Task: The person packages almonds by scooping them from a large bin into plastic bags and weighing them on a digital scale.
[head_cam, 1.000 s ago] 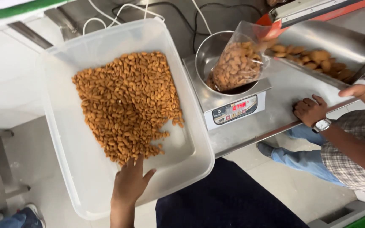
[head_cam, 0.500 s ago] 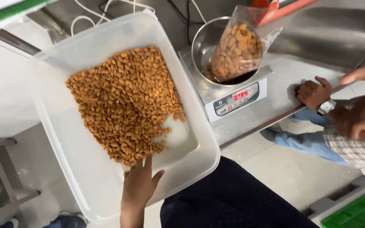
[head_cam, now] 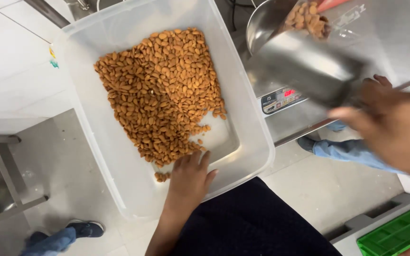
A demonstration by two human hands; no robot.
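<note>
A clear plastic tub [head_cam: 255, 142] holds a heap of almonds [head_cam: 160, 92] spread over its far and middle part. My left hand [head_cam: 188, 178] lies flat inside the tub at the near edge of the heap, fingers apart, touching a few loose nuts. My right hand [head_cam: 390, 130], blurred and close to the camera at the right, grips a steel scoop [head_cam: 309, 66] that points toward the scale [head_cam: 281, 102]. A clear bag of almonds [head_cam: 309, 16] hangs over the steel bowl [head_cam: 264, 26] on the scale.
Another person's fingers [head_cam: 378, 79] rest on the steel counter behind my right hand, and their blue trouser leg [head_cam: 352, 151] shows below it. A green crate [head_cam: 397, 232] sits at the bottom right. A metal shelf frame [head_cam: 5, 170] stands at the left.
My right hand has swung in from the right with the scoop and now fills the right side. My left hand has slid further into the tub, up to the almonds. The view has shifted closer.
</note>
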